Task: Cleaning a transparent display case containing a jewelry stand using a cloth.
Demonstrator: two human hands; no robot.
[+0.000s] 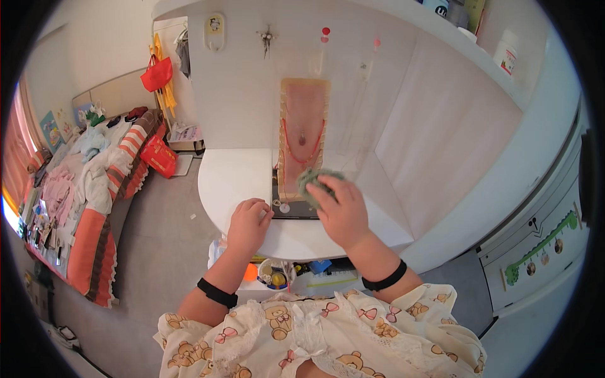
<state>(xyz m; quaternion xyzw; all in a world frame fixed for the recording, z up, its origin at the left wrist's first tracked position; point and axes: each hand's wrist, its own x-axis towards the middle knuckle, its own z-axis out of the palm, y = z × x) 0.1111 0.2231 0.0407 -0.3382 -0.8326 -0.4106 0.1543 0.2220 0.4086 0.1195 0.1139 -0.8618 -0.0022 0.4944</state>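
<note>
My right hand (pixel 344 211) grips a crumpled grey-green cloth (pixel 317 182), its fingers spread over the top. The cloth overlaps the lower right of an upright jewellery display board (pixel 302 108), pinkish with a pale yellow frame. A red necklace (pixel 301 162) hangs across that board, and a dark pendant (pixel 302 138) sits above its lowest part. The board appears to stand within a clear display case with a black base (pixel 298 211). My left hand (pixel 249 226) is at the base's front left corner with curled fingers; whether it grips the edge is unclear.
The white tabletop (pixel 227 189) has a rounded left end. Below its front edge, an open drawer holds a round container (pixel 276 275) and small items. A wall shelf (pixel 472 56) with a white bottle (pixel 505 57) juts out upper right. A cluttered bed (pixel 94 189) stands left.
</note>
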